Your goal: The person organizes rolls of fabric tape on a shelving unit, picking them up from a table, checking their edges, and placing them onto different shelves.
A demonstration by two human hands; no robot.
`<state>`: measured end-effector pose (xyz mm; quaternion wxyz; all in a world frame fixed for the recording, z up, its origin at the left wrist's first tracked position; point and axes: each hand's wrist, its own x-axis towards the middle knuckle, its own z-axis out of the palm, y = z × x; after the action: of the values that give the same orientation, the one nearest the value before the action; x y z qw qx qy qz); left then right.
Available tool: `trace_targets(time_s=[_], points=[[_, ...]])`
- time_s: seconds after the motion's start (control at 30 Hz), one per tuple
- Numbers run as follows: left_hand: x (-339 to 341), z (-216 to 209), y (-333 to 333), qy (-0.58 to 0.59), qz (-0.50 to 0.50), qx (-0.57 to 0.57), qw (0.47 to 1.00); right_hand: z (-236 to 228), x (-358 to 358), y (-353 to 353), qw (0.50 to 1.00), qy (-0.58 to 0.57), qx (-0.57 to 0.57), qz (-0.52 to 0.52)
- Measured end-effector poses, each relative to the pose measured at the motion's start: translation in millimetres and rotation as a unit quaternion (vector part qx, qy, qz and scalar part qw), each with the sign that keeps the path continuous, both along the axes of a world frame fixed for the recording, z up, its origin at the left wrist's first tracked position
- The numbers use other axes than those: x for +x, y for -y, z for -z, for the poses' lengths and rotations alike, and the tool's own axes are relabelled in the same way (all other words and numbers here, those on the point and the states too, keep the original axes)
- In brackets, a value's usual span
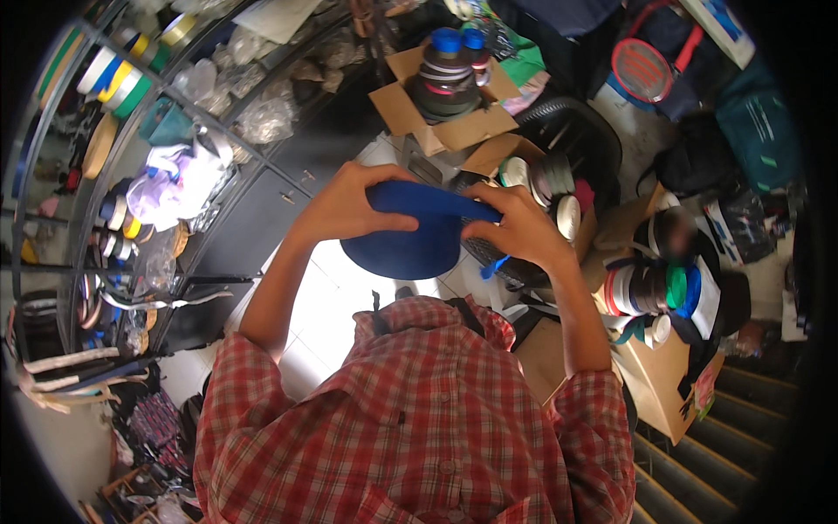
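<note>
Both my hands hold a wide blue roll of strap-like band [403, 249] in front of my chest, above the tiled floor. My left hand [353, 208] is closed on its left side, the thumb lying across the top. On the right, my right hand [521, 225] pinches the band's edge between thumb and fingers. A short loose blue end [495, 267] dangles below that hand. The roll's far side and underside are hidden.
Metal shelving with ribbon rolls [113, 80] and plastic bags stands at left. Ahead, an open cardboard box [471, 128] holds stacked rolls, near a black chair [589, 144]. More rolls [642, 290] lie on a box at right, by a staircase [698, 463].
</note>
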<state>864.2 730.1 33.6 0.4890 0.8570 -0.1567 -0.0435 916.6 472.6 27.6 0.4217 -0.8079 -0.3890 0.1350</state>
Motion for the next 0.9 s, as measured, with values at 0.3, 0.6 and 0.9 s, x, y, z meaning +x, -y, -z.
trace_targets(time_s=[0.3, 0.6, 0.9], points=[[-73, -3, -90, -0.071, -0.060, 0.124, 0.988, -34, 17, -110, 0.967, 0.179, -0.092, -0.155], [-139, 18, -121, -0.066, -0.314, -0.137, 0.937, 31, -17, -178, 0.969, -0.041, -0.062, -0.234], [-130, 45, -100, 0.014, -0.452, -0.273, 0.849, 43, -20, -195, 0.978, -0.146, -0.010, -0.149]])
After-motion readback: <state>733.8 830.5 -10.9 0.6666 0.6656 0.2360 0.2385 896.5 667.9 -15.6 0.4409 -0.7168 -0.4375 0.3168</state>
